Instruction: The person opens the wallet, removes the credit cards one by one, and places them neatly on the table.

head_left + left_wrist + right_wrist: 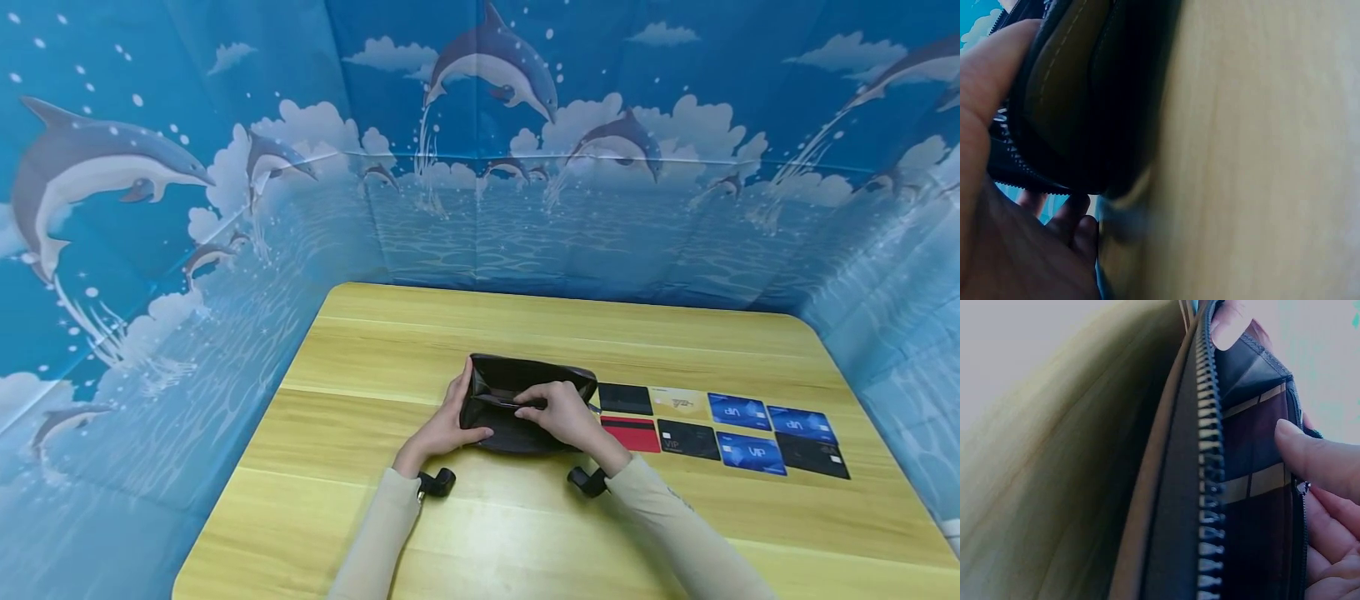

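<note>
A dark long zip-around wallet [517,437] lies spread on the table, its mouth facing up. My left hand [447,423] grips its left end, thumb on the near side and fingers behind. In the left wrist view the thumb [997,69] presses the wallet's zipped end [1060,94]. My right hand [562,414] reaches into the mouth, thumb and forefinger pinching the zipped edge of an inner pocket. The right wrist view shows that thumb [1319,456] beside a small metal zipper slider [1303,487], with card slots [1254,450] inside. Part of the wallet's inside is hidden.
Right of the wallet, two rows of cards lie flat: a black card [626,399], a gold card [678,403], a red card [632,434], a black VIP card [687,439] and several more. The wooden table [360,350] stands against a dolphin-print curtain [480,225].
</note>
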Demonstrator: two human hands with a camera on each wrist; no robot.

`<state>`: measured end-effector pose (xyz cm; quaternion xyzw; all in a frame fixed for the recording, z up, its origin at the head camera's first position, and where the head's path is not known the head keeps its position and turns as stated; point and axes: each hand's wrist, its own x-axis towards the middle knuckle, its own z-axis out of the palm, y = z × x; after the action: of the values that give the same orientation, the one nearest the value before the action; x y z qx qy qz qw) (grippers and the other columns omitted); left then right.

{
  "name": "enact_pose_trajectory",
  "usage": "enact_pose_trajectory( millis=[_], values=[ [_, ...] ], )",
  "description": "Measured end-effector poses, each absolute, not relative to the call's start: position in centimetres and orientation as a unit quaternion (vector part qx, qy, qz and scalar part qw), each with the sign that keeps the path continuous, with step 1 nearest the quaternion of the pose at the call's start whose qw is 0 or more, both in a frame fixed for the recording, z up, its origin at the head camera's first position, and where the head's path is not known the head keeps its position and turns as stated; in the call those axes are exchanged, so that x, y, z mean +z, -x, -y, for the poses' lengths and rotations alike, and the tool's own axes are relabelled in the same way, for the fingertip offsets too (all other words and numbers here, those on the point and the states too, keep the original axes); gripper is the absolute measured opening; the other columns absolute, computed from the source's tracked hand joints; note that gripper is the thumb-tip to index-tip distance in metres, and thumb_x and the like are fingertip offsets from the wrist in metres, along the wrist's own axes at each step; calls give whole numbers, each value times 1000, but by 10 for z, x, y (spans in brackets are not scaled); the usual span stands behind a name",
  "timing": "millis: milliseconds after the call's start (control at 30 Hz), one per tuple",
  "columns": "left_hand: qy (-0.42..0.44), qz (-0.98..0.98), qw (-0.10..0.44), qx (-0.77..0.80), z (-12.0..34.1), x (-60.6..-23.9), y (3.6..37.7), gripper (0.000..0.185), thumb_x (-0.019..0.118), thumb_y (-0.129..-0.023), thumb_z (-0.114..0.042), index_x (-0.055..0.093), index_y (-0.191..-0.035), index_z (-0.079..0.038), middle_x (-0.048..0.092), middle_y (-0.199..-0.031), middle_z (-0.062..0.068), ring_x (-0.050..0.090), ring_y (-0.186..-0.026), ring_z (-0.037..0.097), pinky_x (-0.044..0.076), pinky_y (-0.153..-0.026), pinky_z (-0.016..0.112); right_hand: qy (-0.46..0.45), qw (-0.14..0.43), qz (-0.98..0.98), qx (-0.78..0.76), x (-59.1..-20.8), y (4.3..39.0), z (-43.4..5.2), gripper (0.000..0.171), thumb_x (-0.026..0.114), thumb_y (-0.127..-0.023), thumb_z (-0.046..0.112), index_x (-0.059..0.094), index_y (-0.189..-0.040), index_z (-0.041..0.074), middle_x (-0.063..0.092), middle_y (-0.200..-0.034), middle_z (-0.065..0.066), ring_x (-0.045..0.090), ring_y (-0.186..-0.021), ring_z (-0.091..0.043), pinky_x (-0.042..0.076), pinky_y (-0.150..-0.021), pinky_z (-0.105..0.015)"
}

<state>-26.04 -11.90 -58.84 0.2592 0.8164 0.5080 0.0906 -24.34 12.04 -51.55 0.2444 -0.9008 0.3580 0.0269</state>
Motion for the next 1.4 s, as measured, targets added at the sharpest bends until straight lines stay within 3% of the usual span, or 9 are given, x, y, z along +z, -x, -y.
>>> enact_pose_trajectory(
  millis=[300,500,667,800,900,1167,1400],
  values=[
    [-271,-808,91,514,120,-587,265,115,76,-83,-21,-17,-149,-34,0,-155,10,9,-140,31,22,-105,56,-250,84,892,368,-520,245,-117,10,77,-79,5,77,-87,11,71,-86,2,62,-74,-8,47,-59,-24],
    [-263,-813,94,511,120,-586,267,114,76,-82,-28,-16,-148,-42,1,-156,5,10,-140,26,23,-106,53,-259,98,890,363,-521,248,-117,10,77,-79,6,76,-86,12,70,-85,4,58,-67,-6,46,-58,-24],
    [-264,-813,94,510,121,-586,270,114,75,-83,-28,-17,-147,-42,0,-156,6,10,-140,27,22,-106,54,-265,60,894,357,-519,251,-119,7,77,-82,14,72,-87,15,67,-85,7,46,-57,-4,42,-54,-24],
    [-264,-814,98,509,122,-586,272,114,75,-83,-28,-18,-147,-43,-1,-156,6,9,-140,28,22,-106,54,-269,16,894,359,-516,254,-122,11,68,-89,23,73,-94,15,68,-88,5,55,-66,-3,47,-64,-28],
    [-262,-813,100,511,122,-586,272,114,75,-83,-29,-18,-147,-43,0,-156,6,9,-140,28,22,-106,54,-249,-23,894,372,-514,257,-124,18,63,-93,25,74,-99,13,69,-92,3,56,-66,-6,48,-64,-30],
    [-265,-820,89,500,121,-583,271,114,75,-84,-26,-18,-148,-39,1,-155,7,11,-140,27,23,-106,52,-168,-105,884,423,-513,262,-123,19,71,-87,24,75,-99,11,68,-92,1,59,-73,-12,48,-63,-31],
    [-280,-809,96,507,120,-553,258,109,71,-87,-11,-17,-151,-19,0,-154,19,9,-139,37,21,-104,58,-114,-129,870,461,-514,266,-123,21,74,-84,26,75,-99,10,67,-97,-1,60,-75,-15,48,-64,-32]
  ],
)
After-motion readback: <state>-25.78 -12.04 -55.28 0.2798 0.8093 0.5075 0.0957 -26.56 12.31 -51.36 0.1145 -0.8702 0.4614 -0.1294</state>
